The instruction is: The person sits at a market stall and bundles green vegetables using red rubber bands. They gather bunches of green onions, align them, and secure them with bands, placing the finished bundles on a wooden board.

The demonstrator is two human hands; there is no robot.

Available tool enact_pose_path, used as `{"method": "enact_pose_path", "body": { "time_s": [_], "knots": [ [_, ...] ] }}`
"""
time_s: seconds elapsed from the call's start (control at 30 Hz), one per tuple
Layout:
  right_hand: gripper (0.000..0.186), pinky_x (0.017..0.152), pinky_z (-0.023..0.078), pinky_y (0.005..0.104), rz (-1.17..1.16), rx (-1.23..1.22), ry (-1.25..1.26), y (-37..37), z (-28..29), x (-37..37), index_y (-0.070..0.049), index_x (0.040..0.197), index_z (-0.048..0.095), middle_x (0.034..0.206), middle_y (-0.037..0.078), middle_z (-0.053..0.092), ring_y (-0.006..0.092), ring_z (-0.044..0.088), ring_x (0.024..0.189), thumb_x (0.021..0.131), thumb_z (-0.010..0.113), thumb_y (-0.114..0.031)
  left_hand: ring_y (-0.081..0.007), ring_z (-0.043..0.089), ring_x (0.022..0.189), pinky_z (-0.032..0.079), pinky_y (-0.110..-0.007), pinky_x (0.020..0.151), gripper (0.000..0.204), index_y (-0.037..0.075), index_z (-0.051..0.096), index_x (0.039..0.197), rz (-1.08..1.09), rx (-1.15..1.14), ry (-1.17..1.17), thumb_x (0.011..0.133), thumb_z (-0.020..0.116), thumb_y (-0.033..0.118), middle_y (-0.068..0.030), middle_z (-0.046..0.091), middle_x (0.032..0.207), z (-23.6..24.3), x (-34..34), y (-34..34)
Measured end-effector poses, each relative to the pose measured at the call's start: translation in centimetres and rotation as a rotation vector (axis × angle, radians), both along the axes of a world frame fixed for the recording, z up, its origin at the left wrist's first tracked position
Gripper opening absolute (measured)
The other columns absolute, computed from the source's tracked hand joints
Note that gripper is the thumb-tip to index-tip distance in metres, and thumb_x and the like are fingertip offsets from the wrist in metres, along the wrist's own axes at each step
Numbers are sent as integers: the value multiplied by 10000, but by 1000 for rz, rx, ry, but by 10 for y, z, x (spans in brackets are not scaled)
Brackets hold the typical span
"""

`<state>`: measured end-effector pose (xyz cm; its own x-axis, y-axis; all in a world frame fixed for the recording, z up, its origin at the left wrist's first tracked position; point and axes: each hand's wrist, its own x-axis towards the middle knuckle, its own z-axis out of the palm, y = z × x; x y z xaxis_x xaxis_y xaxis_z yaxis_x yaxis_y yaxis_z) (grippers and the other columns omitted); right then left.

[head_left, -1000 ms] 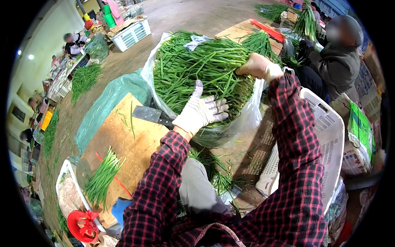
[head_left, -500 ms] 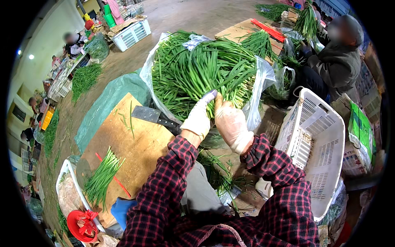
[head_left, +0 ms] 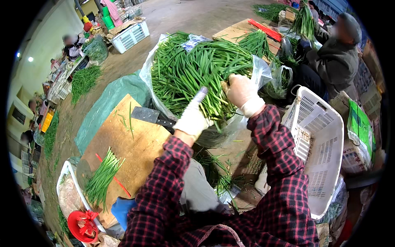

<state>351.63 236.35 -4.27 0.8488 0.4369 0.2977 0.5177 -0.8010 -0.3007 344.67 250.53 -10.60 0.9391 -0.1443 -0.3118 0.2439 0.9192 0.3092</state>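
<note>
Green chives point(head_left: 181, 68) fill a large plastic-lined tub point(head_left: 149, 80) in front of me. My left hand point(head_left: 194, 117), in a white glove with a stained thumb, is closed round a loose bundle of stalks at the tub's near edge, thumb on top. My right hand point(head_left: 238, 92), also gloved, has its fingers curled on the stalk ends at the bundle's right. To the left lies a wooden board point(head_left: 111, 144) with a cleaver point(head_left: 144, 114), a small bunch of chives point(head_left: 101, 181) and a red strip point(head_left: 122, 187).
A white perforated basket point(head_left: 319, 160) stands at my right. A co-worker point(head_left: 335, 66) sits at the upper right beside another board point(head_left: 230, 31) and chives. A green plastic sheet point(head_left: 94, 119) lies left. A red bowl point(head_left: 78, 224) is lower left, a white crate point(head_left: 129, 37) behind.
My left hand has gone from spread on the pile to closed round stalks. My right hand came down toward it, then moved slightly up and right, and the bundle now lies at the near edge.
</note>
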Motion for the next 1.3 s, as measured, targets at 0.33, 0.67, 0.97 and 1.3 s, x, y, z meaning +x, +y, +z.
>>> {"method": "enact_pose_path", "body": {
  "time_s": [0.33,0.67,0.97,1.3],
  "knots": [
    [179,648,451,326,86,-107,-474,39,-45,-59,-24,847,577,736,80,598,224,570,716,707,558,-134,-236,549,1050,457,-429,886,524,91,518,1187,12,116,26,823,591,461,-84,572,1181,-6,-8,-1],
    [468,770,458,445,-44,238,125,-39,-25,39,1,1021,604,886,238,629,399,595,864,904,443,-423,-336,579,999,422,-611,844,485,66,512,1191,2,112,105,830,595,380,-143,582,1151,4,-8,-3],
    [436,599,496,350,141,311,713,4,-19,40,34,730,641,674,134,646,252,638,625,885,485,-343,-341,602,888,450,-545,832,513,75,551,1134,128,171,161,775,653,427,-121,619,1074,36,-18,20],
    [225,626,487,456,81,346,207,43,-38,-83,19,755,594,660,233,595,391,605,661,788,532,-194,-268,576,1026,470,-398,913,519,-2,474,1224,168,166,-98,850,600,335,-149,562,1177,8,-72,39]
  ]
}}
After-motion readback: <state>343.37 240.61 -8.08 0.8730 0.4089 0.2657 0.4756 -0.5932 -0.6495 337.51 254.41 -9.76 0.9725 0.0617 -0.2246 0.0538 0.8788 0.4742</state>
